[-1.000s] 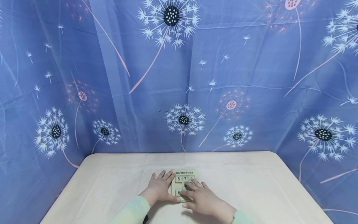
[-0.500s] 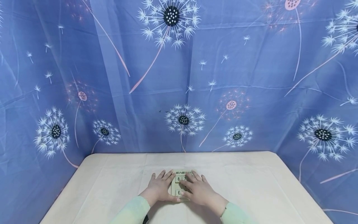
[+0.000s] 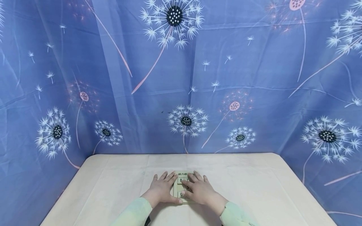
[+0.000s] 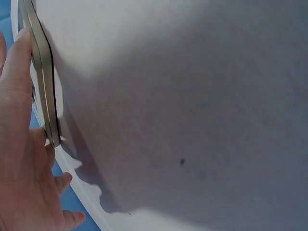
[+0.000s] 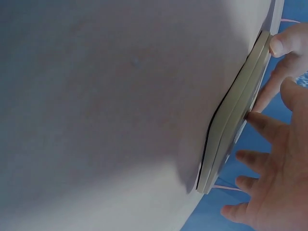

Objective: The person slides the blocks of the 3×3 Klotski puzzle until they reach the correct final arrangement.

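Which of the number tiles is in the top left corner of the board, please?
The 8 tile: it alone begins the top row, with the 7 directly to its right.

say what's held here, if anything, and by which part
Nothing is clasped: the left grip touches the left side of a flat, rectangular, pale green number board; the right grip is over its right side.

Head cam's bright & evenly lit, w/ soft shadows under the left hand (image 3: 161, 190) & right hand (image 3: 202, 191), small print on the number board (image 3: 180, 187) blurry; wrist cams are dimmer, w/ lg. soft-edged shadows across the table (image 3: 254, 182).
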`<state>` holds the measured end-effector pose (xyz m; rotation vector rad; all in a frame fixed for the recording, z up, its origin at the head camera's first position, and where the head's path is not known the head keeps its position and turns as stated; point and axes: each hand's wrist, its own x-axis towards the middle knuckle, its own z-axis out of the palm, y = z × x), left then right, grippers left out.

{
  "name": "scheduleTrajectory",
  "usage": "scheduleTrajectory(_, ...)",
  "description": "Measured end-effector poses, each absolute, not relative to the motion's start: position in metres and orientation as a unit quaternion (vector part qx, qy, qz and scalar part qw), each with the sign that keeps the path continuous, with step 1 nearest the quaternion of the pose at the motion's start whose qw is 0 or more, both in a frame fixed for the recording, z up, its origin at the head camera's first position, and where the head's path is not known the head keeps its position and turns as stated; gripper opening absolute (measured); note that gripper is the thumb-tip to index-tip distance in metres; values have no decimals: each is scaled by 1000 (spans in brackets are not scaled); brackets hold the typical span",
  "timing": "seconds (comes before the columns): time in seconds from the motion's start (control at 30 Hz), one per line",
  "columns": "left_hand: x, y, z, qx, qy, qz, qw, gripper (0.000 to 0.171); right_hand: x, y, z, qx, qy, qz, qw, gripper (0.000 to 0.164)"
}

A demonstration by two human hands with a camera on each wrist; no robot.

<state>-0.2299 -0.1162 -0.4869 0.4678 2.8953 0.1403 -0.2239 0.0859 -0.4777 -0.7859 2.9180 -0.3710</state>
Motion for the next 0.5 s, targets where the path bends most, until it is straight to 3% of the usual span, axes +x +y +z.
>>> scheduleTrajectory(0.5,-230,-116,-487,157,981,52,99,110,-216,90,-479,-266,953,-135,48,55)
